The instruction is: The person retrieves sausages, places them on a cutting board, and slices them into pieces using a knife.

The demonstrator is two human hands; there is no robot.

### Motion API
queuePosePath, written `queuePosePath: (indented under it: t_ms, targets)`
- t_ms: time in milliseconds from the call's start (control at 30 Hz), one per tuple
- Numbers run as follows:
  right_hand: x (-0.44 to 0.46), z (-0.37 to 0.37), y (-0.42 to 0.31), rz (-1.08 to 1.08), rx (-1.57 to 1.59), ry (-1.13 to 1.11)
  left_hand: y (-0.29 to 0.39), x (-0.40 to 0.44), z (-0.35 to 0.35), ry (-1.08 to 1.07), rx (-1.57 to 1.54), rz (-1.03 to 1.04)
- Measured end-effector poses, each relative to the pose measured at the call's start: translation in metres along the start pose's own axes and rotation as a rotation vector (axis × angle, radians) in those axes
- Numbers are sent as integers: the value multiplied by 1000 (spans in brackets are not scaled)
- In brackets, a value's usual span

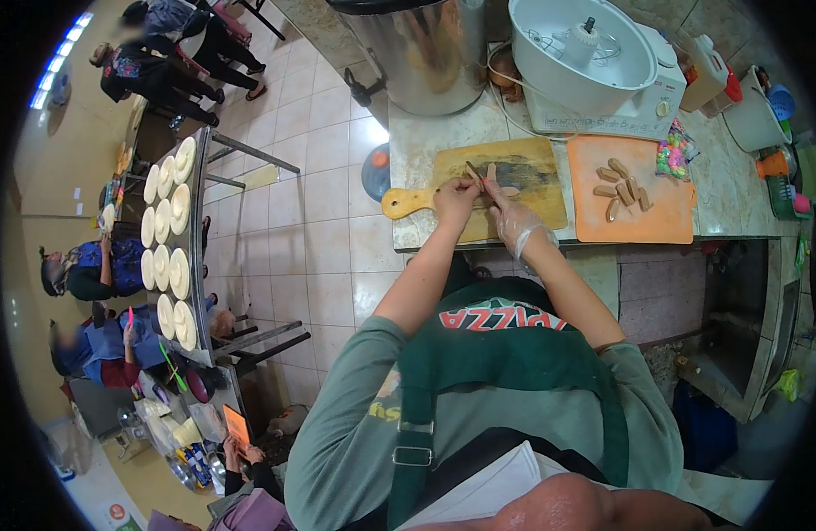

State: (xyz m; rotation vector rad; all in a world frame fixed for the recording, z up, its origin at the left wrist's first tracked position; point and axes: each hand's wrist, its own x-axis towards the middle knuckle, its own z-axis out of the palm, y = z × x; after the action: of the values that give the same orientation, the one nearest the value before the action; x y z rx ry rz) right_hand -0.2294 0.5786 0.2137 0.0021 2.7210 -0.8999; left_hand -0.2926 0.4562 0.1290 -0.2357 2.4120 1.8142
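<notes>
Both hands meet over a yellow wooden cutting board (541, 208) on the counter. My left hand (458, 198), bare, has its fingers closed together at the board's middle; what they pinch is too small to make out. My right hand (514, 219), in a clear plastic glove, touches the same spot, its fingers closed round something hidden. A thin dark blade (473, 171) and a few light brown strips (491, 172) show at the fingertips. Right of it, an orange cutting board (634, 229) carries several brown sausage-like pieces (632, 188).
Behind the boards stand a white mixer bowl (585, 62) and a large steel-and-clear container (417, 53). A colourful packet (673, 152) lies by the orange board. At the left, a metal table (198, 265) holds several dough rounds (180, 208); other people stand beyond it.
</notes>
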Motion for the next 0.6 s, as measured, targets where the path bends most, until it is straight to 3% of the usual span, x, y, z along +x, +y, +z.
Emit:
queuePosePath:
  t_ms: [167,233,367,433,600]
  targets:
    - [8,-6,-5,62,-80,-83,11,-5,-4,-46,28,-3]
    - [11,0,2,-44,-61,17,14,-6,-4,-38,53,8]
    - [12,-1,8,-28,-23,-33,21,-9,-5,-28,103,36]
    - [9,2,12,-160,57,75,26,-12,-6,-24,100,-16]
    - [7,-5,5,-40,90,-38,25,-13,-7,-12,127,11]
